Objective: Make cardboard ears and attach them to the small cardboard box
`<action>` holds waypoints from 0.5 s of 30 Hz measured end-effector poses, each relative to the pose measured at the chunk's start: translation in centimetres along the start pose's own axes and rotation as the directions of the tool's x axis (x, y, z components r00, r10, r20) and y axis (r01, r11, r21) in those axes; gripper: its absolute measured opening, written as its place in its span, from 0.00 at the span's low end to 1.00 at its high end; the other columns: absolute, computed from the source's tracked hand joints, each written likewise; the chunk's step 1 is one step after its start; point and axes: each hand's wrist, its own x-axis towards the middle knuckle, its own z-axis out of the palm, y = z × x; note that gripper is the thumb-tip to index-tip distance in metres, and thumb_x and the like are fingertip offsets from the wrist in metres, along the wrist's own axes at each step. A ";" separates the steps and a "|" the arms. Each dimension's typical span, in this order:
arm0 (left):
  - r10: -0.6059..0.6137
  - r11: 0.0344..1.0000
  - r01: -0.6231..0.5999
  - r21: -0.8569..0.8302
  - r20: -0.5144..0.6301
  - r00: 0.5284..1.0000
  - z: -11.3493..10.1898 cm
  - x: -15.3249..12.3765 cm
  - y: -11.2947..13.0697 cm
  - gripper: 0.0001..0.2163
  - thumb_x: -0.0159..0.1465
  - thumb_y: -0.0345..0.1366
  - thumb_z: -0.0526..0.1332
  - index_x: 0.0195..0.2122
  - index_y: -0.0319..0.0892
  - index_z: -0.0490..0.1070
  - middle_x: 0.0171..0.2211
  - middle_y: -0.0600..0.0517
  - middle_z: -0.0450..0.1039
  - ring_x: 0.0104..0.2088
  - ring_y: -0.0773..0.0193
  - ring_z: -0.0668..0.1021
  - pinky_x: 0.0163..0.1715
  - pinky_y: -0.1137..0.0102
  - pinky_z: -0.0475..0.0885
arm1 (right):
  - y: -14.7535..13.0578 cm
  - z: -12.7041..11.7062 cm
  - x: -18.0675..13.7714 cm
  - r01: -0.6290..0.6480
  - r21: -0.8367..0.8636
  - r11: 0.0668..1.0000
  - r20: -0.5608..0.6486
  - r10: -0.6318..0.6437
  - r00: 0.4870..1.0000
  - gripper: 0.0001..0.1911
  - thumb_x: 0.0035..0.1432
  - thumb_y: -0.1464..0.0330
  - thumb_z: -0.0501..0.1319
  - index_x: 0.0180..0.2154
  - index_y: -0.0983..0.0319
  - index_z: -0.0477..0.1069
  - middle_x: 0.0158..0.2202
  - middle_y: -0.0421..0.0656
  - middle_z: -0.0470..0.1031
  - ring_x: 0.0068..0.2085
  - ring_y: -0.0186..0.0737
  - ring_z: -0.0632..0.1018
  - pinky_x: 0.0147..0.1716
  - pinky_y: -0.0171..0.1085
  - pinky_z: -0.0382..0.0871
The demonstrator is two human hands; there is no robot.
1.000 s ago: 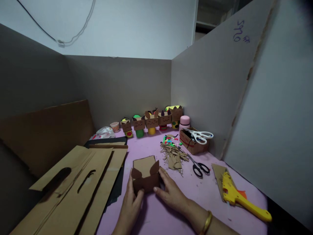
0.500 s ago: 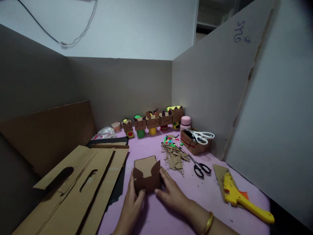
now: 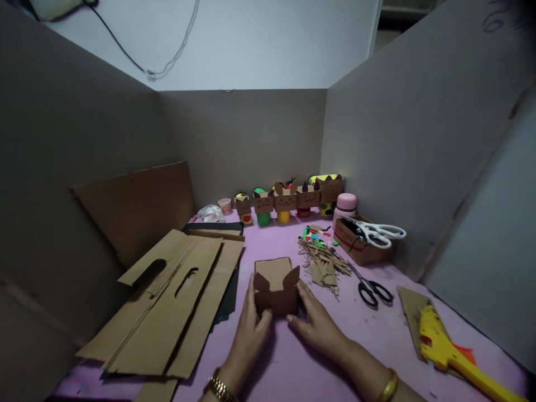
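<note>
A small brown cardboard box (image 3: 276, 302) with two pointed ear pieces on its front edge stands near the middle of the pink table. My left hand (image 3: 253, 324) holds its left side, thumb against the front face. On the other side, my right hand (image 3: 315, 322) grips the right side with its thumb at the lower front corner. Fingers of both hands are partly hidden along the sides. Beyond the box lies a heap of thin cardboard strips (image 3: 323, 262), with black-handled scissors (image 3: 372, 293) to its right.
Stacked cardboard sheets (image 3: 167, 301) cover the left side. Several cardboard animal-faced figures (image 3: 285, 200) line the back. At right are a pink bottle (image 3: 345, 205), a box (image 3: 363, 250) with white scissors (image 3: 381, 231) on top, and a yellow glue gun (image 3: 444, 346). Grey partitions enclose the table.
My view has turned left, so everything sits farther right in the picture. Both hands keep their hold on the box, and its position on the table looks about the same.
</note>
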 end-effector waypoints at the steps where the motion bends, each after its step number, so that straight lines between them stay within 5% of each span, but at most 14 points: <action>1: -0.002 1.000 0.002 -0.002 0.001 1.000 0.0 0.0 0.0 0.34 0.60 0.36 0.54 0.66 0.36 0.44 0.68 0.39 0.48 0.68 0.54 0.48 0.65 0.57 0.42 | 0.0 -0.1 0.0 0.003 -0.005 1.000 0.001 -0.003 1.000 0.43 0.52 0.69 0.60 0.66 0.65 0.44 0.67 0.53 0.50 0.67 0.51 0.52 0.64 0.54 0.48; 15: -0.002 1.000 0.002 -0.004 0.004 1.000 0.0 0.2 -0.2 0.34 0.60 0.35 0.54 0.66 0.36 0.42 0.68 0.38 0.47 0.68 0.54 0.49 0.65 0.57 0.42 | -0.1 -0.1 0.1 0.004 -0.020 1.000 0.007 -0.004 1.000 0.44 0.52 0.70 0.61 0.66 0.64 0.42 0.68 0.53 0.48 0.67 0.51 0.52 0.64 0.54 0.49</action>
